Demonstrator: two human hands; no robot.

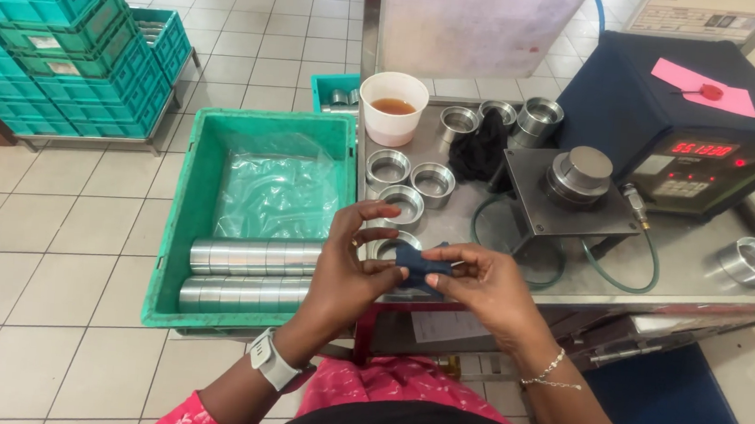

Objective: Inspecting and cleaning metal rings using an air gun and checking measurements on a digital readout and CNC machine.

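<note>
My left hand [357,264] and my right hand [480,283] meet over the front edge of a steel bench [696,273]. Together they pinch a small dark blue cloth [418,265]. A shiny metal ring [390,242] sits just behind the cloth, partly hidden by my left fingers; I cannot tell whether my left hand grips it. Three more metal rings [401,203] lie on the bench right behind my hands.
A green crate [181,223] at left holds rows of stacked rings and a plastic bag. On the bench stand a white cup of brown liquid [393,107], a black cloth [481,148], a gauge stand [580,179], a display box [700,166] and a lone ring [752,261]. Stacked green crates [58,43] stand far left.
</note>
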